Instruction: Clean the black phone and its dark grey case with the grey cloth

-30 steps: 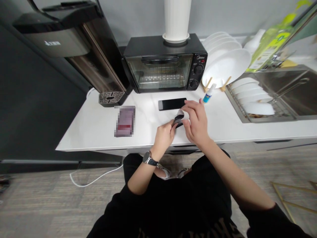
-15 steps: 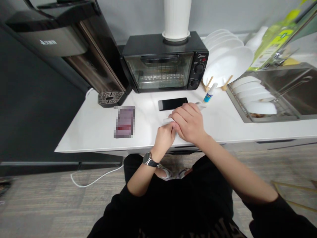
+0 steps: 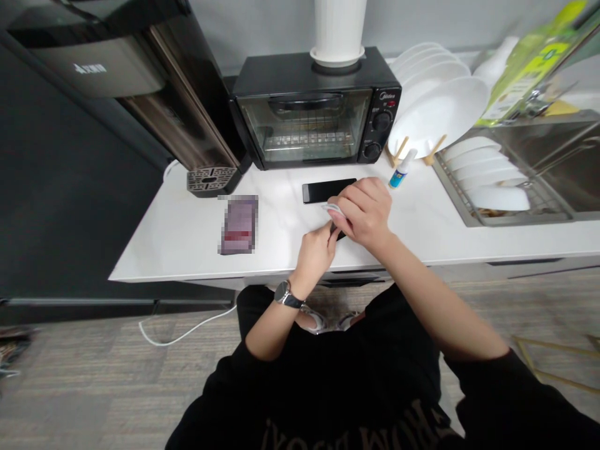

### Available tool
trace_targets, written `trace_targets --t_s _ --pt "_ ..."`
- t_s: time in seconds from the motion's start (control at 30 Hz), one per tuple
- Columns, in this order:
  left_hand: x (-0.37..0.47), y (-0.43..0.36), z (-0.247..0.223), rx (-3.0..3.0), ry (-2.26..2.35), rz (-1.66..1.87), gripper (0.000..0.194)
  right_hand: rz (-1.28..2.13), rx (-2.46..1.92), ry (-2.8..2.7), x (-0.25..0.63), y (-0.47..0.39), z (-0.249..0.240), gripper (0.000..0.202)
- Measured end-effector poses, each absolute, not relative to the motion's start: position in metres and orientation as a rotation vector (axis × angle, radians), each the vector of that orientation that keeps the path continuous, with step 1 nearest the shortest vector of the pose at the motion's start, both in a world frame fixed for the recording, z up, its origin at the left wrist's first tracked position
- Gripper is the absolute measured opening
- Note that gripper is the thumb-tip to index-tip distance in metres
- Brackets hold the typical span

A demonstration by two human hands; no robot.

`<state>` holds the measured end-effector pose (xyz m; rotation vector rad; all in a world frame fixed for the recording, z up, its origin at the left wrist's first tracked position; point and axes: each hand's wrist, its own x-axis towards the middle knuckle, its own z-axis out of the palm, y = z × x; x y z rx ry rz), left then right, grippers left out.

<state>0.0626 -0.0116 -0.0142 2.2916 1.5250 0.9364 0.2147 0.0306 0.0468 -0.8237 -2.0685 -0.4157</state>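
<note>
1. Right hand [image 3: 365,209] had slid a bit toward the top of the frame vs half a second earlier. The white, soft-looking thin sheet [image 3: 332,208] no longer poked out past that hand's right side, and a dark edge showed below it.
2. That hand was curled tight around the sheet; cloth or tissue, couldn't tell.
3. Left hand [image 3: 317,250] had a narrow pinch on a thin, dark, flat piece [image 3: 342,236], mostly hidden, just right of frame centre over the white, faintly veined countertop [image 3: 276,244]. Couldn't tell if it touched the counter.
4. Looked like rubbing the sheet over the piece. Imo that called for a firm left pinch at the edge, light even pressure, and the sheet spread flat rather than wadded.
5. Black rectangular slab with a glossy face [image 3: 325,190] lay just above the hands, its right end close to the right knuckles, so big strokes that way risked a bump.
6. White-capped small blue-labelled bottle [image 3: 400,172] stood near, to the right. Pixelated purple rectangle [image 3: 240,225] sat well left, out of the way. Black glass-door toaster oven [image 3: 304,128] closed off the upper middle.
</note>
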Motion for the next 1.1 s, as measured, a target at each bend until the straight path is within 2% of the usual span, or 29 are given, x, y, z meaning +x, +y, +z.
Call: trace_targets --t_s 0.13,0.27,0.37,0.53,0.6,0.67,0.77,0.87,1.0,1.1 --pt "0.064 -0.012 -0.017 2.283 1.527 0.938 0.021 -0.349 -0.784 -2.114 0.224 0.041 0.040 0.042" --pt "0.065 -0.012 -0.019 2.262 1.533 0.927 0.020 -0.223 -1.042 -1.833 0.208 0.037 0.038 0.051" --pt "0.064 -0.011 -0.015 2.245 1.527 0.902 0.016 -0.110 -1.140 -1.690 0.197 0.034 0.037 0.049" --pt "0.060 0.014 0.009 2.221 1.394 0.809 0.005 -0.014 -1.014 -1.682 0.196 0.047 0.034 0.041" --pt "0.061 0.037 0.020 2.113 1.097 0.814 0.026 -0.019 -0.947 -1.671 0.197 0.059 0.037 0.036" --pt "0.064 0.063 0.027 2.005 0.964 0.834 0.032 -0.036 -0.924 -1.634 0.199 0.074 0.043 0.034" --pt "0.072 0.093 0.025 1.853 0.921 0.922 0.030 -0.087 -0.866 -1.701 0.206 0.101 0.049 0.041" --pt "0.082 0.101 0.010 1.690 0.932 0.925 0.010 -0.122 -0.759 -1.943 0.215 0.126 0.049 0.049" --pt "0.091 0.094 -0.008 1.576 0.993 1.020 0.012 -0.064 -0.792 -1.984 0.219 0.144 0.045 0.062" --pt "0.095 0.093 -0.012 1.585 0.974 1.022 0.019 0.020 -0.932 -2.008 0.220 0.146 0.045 0.062"
